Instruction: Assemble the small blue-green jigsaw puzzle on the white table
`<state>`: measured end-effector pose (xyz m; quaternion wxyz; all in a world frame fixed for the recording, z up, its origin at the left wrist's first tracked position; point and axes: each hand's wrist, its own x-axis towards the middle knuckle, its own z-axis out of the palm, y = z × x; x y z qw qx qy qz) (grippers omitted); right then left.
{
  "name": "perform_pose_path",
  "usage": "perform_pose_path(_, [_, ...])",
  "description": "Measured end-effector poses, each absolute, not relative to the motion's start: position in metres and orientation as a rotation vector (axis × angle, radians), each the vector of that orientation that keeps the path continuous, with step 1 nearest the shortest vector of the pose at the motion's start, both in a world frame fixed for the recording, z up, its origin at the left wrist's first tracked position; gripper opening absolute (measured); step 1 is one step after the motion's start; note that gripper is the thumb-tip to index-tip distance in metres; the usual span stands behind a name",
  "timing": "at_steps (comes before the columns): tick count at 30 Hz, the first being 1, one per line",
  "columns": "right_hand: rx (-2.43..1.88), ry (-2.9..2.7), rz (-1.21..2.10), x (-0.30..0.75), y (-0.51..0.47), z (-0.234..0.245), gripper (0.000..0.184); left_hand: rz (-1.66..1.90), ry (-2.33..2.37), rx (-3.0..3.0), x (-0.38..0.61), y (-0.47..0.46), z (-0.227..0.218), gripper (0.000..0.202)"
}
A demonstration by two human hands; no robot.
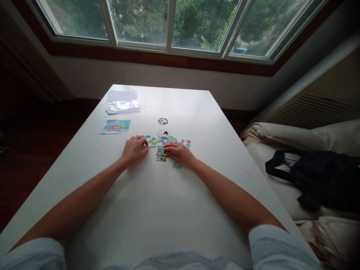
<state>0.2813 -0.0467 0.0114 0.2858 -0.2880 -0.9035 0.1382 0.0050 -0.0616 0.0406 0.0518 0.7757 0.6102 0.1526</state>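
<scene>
Small teal and pink jigsaw pieces (154, 141) lie scattered on the white table (157, 210). A joined patch of pieces (161, 154) sits at the near side of the scatter. My left hand (134, 149) rests at the left of the pieces, fingers curled, pinching what looks like a piece at its fingertips. My right hand (180, 153) lies on the right part of the scatter, fingers pressed down flat beside the joined patch. A loose teal piece (177, 166) lies by my right wrist.
A printed reference picture (115, 126) and a clear plastic bag (122, 102) lie at the far left of the table. Two small round lids (162, 121) sit beyond the pieces. A black bag (317, 180) lies on a cushioned seat at the right. Windows run along the back.
</scene>
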Motion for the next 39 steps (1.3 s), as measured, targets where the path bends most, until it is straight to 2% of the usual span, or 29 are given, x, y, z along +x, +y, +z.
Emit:
perform_pose_path(16, [-0.758,-2.411,0.381,0.281,-0.047,0.013,0.022,0.524,1.789,2.443,0.013,-0.070,0.042,0.016])
perform_pose_path(29, [-0.770,-2.405,0.388,0.280,-0.048,0.015,0.023,0.343,1.562,2.364,0.013,-0.066,0.044,0.013])
perform_pose_path(39, [-0.768,-2.412,0.380,0.280,-0.049,0.015,0.024,0.370,1.595,2.639,0.017,-0.075,0.053,0.013])
